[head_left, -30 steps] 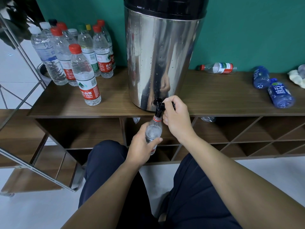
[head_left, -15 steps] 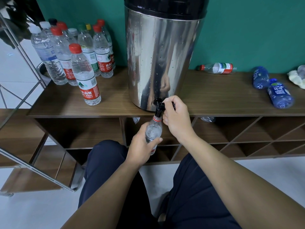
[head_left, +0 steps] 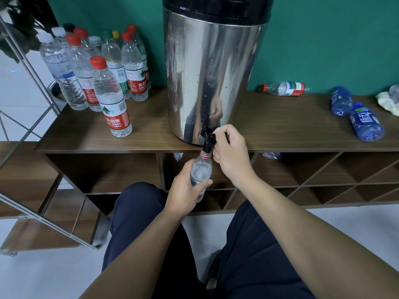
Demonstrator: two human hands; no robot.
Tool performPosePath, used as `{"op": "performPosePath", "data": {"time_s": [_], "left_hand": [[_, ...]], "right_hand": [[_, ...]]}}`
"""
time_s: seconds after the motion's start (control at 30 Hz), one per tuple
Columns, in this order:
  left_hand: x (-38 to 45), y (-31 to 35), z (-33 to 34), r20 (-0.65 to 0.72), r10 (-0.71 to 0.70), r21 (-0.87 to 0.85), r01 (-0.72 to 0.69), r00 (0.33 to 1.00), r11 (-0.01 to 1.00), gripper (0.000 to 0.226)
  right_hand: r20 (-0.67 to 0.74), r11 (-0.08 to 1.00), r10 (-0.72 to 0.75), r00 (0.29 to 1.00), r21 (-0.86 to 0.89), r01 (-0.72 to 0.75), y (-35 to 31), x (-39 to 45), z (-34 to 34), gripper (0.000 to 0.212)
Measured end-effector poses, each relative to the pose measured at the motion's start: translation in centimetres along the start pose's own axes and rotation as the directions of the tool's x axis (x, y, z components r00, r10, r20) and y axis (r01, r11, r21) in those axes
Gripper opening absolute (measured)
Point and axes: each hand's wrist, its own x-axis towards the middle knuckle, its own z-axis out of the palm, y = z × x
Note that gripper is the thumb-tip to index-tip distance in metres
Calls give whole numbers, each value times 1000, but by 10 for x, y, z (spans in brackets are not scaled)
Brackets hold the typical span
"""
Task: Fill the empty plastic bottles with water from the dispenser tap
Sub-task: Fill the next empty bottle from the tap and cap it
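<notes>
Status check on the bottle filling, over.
Left hand grips bottle, mouth under tap. Right hand on tap lever. Nothing in the way.

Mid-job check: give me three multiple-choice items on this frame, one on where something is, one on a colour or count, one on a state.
1. Where is the mouth of the held bottle?
A. Right under the black tap
B. On the shelf top by the blue bottles
C. On the floor

2. How many blue bottles lie on the shelf top to the right?
A. None
B. Two
C. Five

3. What is the right hand doing?
A. Hanging free
B. Holding a cap
C. Gripping the tap handle

Answers: 1 A, the left hand holds the bottle up with its neck at the tap of the dispenser. 2 B, two blue bottles lie on their sides on the shelf top. 3 C, the right hand is closed around the tap handle.
</notes>
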Motion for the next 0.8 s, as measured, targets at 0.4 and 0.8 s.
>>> {"op": "performPosePath", "data": {"time_s": [0.4,0.8], "left_hand": [[0,1,0,-7,6,18,-5,1000,1000,63],[0,-1,-1,-3,5,15,-5,1000,1000,65]], "right_hand": [[0,1000,-1,1000,0,1,0,0,0,23],[-3,1000,-3,1000,-22,2,-1,-1,-1,22]]}}
